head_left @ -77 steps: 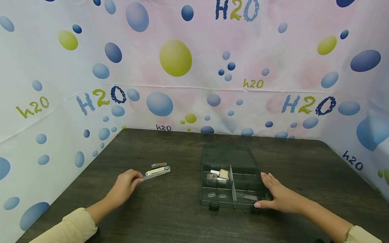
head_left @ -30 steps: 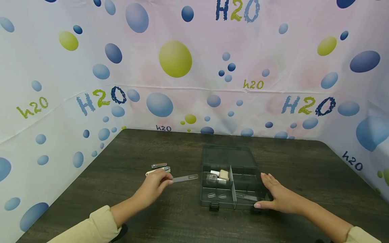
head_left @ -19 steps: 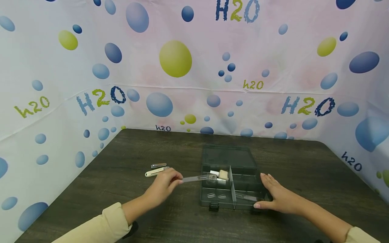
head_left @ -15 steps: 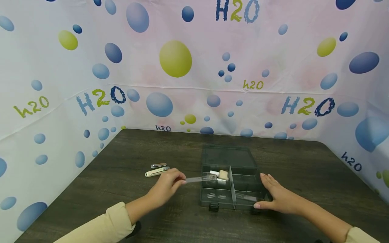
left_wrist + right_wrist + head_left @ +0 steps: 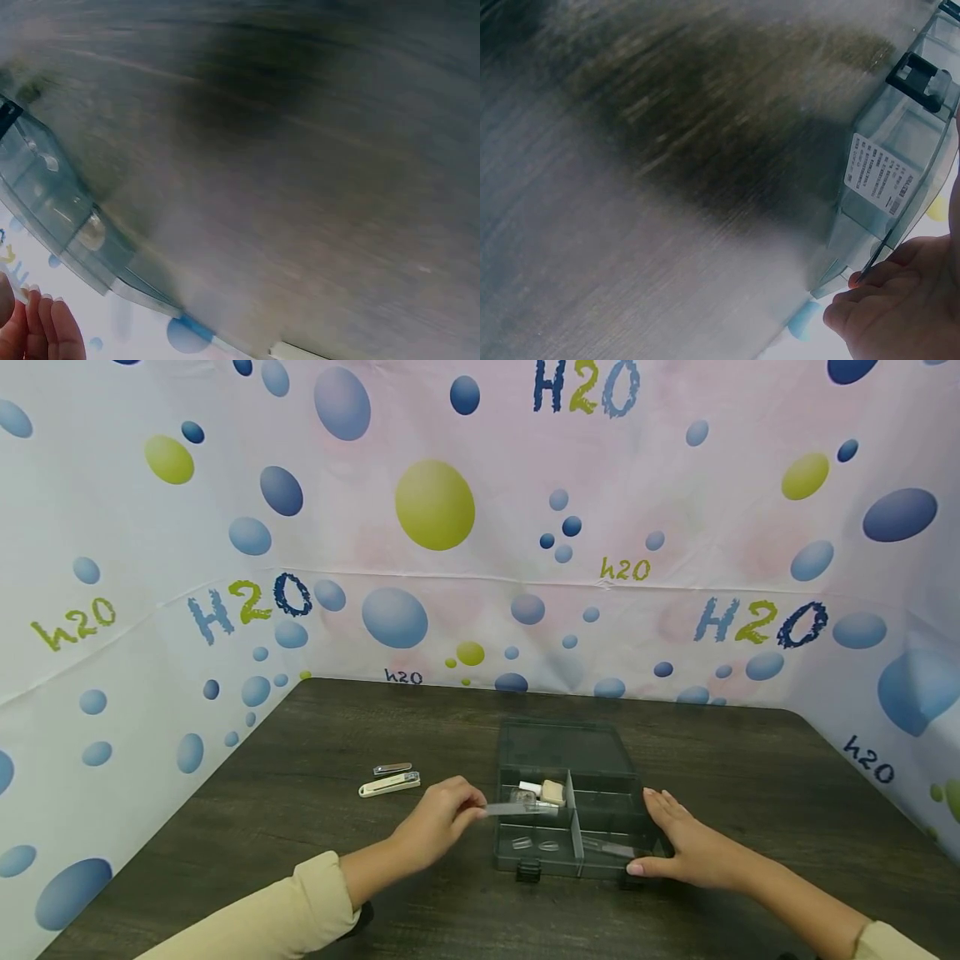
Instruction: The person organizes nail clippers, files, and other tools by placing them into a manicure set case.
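My left hand (image 5: 442, 822) pinches one end of a flat, translucent nail file (image 5: 517, 809) between thumb and fingers. The file's far end reaches over the left half of an open smoky plastic box (image 5: 551, 865), overlapping the compartment of nail polish bottles (image 5: 552, 792). With fingers extended along the box's right side and thumb at its front corner, my right hand (image 5: 693, 843) rests against it. In the front right compartment lies another clear strip (image 5: 611, 847); two small clear pieces (image 5: 549, 846) sit in the front left one. The left wrist view catches only my fingertips (image 5: 67, 330).
A cream nail clipper (image 5: 390, 785) and a smaller metal one (image 5: 392, 768) lie on the dark wooden table left of the box. The box's lid (image 5: 562, 747) is folded back toward the printed curtain (image 5: 480, 635). A white label (image 5: 881, 174) shows through the box in the right wrist view.
My left hand has carried the nail file rightward from beside the clippers to over the box's left side. My right hand has stayed at the box's right side.
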`<control>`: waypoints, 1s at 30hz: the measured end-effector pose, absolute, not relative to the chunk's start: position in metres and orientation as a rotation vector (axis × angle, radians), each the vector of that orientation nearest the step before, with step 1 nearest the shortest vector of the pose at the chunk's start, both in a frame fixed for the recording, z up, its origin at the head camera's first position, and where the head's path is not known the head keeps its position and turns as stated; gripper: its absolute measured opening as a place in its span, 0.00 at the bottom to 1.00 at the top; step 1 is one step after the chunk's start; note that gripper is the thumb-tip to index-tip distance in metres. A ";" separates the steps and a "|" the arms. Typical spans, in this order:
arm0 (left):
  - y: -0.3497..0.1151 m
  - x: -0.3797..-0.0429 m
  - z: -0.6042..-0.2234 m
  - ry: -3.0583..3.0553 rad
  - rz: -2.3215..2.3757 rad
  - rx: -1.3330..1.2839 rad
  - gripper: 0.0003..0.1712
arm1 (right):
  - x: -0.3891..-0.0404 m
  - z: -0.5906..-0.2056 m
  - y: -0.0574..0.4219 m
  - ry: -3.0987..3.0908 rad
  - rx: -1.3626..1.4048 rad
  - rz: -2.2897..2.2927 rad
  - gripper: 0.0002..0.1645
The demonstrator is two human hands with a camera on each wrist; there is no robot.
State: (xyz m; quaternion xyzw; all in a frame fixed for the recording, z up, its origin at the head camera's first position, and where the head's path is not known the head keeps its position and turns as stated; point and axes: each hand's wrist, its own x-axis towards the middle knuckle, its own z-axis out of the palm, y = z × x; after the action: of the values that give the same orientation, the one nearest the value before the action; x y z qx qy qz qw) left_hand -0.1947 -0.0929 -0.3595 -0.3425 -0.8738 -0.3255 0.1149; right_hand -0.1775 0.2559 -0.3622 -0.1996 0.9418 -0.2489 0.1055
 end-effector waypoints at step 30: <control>-0.022 -0.199 -0.358 -2.555 -0.718 -1.219 0.06 | -0.179 -0.361 0.256 2.765 -0.583 -0.744 0.64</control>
State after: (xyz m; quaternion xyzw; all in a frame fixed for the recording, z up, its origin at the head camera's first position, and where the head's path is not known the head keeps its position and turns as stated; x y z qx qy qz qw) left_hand -0.1995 -0.0219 -0.3578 -0.4148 -0.8696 -0.2442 0.1102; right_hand -0.1787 0.2558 -0.3606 -0.1982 0.9406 -0.2531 0.1094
